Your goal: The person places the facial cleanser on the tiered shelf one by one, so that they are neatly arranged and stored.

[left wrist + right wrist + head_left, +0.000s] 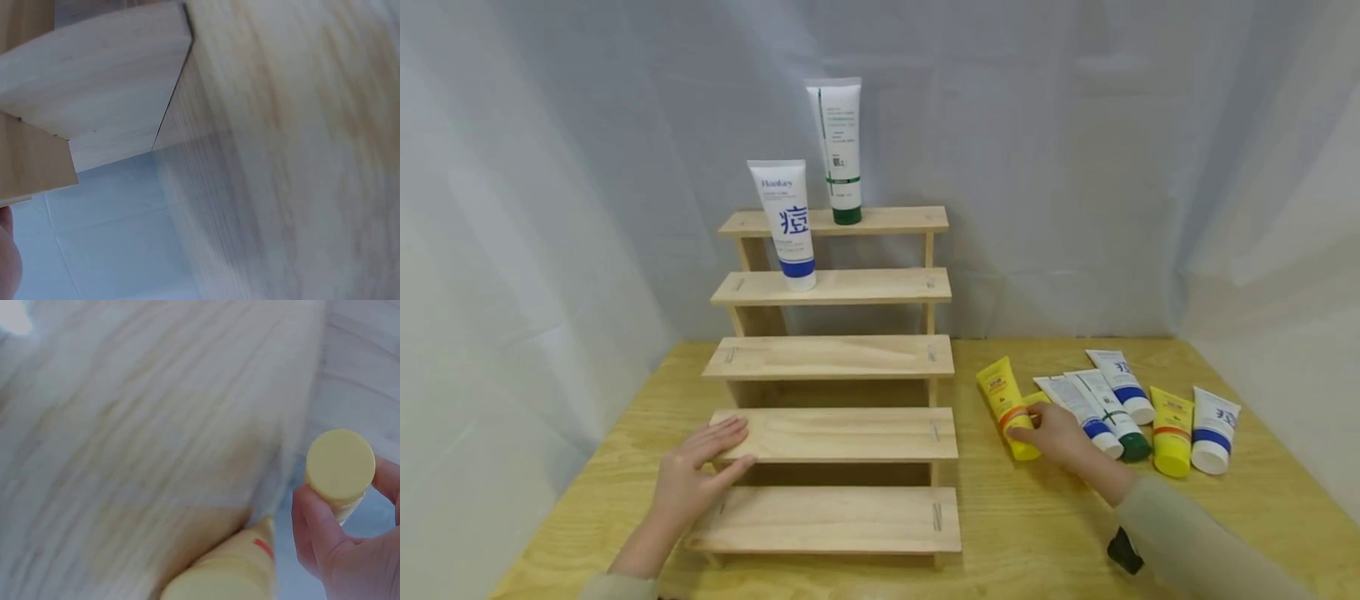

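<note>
A stepped wooden stand (827,358) faces me on the table. On the left end of its second board from the bottom rests my left hand (696,467), fingers extended over the top and thumb by the front edge. Only a bit of that hand (7,265) shows in the left wrist view. To the right of the stand, my right hand (1060,433) pinches a yellow tube (1000,396) near its cap, thumb and fingers on either side. The right wrist view shows its round cap (340,465) end-on. Another yellow tube (219,569) lies beside it, mostly behind the hand in the head view.
A white tube with a green cap (842,142) stands on the top board. One with a blue band (784,208) stands a board lower. Several white tubes (1123,387) and a yellow one (1171,433) lie at the right. Pale cloth (1037,167) hangs behind.
</note>
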`<state>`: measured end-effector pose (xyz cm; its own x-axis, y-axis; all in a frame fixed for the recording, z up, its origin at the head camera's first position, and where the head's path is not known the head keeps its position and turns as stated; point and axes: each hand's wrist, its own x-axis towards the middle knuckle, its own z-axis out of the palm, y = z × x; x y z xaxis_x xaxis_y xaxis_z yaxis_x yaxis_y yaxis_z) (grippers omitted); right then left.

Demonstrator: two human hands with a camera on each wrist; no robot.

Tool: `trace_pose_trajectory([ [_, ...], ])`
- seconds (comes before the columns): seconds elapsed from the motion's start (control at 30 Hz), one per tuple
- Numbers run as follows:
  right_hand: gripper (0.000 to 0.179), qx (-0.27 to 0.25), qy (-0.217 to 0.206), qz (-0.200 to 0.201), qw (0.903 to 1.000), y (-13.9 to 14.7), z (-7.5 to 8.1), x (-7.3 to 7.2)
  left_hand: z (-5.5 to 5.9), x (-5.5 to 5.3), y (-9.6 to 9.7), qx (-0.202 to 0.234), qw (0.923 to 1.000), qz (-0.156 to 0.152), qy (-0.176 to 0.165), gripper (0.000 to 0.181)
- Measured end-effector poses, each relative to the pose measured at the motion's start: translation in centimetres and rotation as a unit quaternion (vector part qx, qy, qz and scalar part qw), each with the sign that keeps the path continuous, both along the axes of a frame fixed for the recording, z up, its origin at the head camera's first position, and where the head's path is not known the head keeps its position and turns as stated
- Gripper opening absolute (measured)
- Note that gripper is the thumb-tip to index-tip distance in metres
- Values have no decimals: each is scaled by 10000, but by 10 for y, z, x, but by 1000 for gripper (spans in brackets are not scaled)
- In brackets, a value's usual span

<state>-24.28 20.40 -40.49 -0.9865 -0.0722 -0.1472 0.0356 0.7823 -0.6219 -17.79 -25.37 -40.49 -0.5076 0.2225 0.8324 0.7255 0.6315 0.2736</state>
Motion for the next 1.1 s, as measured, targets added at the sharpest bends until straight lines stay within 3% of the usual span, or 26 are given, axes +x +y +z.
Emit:
trace_pose_trajectory([
  [0.4,67,-1133,438,-308,9921,-3,40,14,-2,-1,1,53,10000,-69,30,38],
  [0.63,70,-1977,499,-423,9781,-8,63,21,-1,1,0,11,9997,66,-220,42],
  [0.8,71,-2386,543,-442,9686,-14,76,24,-1,1,-1,-12,9997,82,-220,38],
  [1.1,64,-3055,1082,-188,9458,-34,101,25,-2,1,-1,-28,9994,118,-336,37],
])
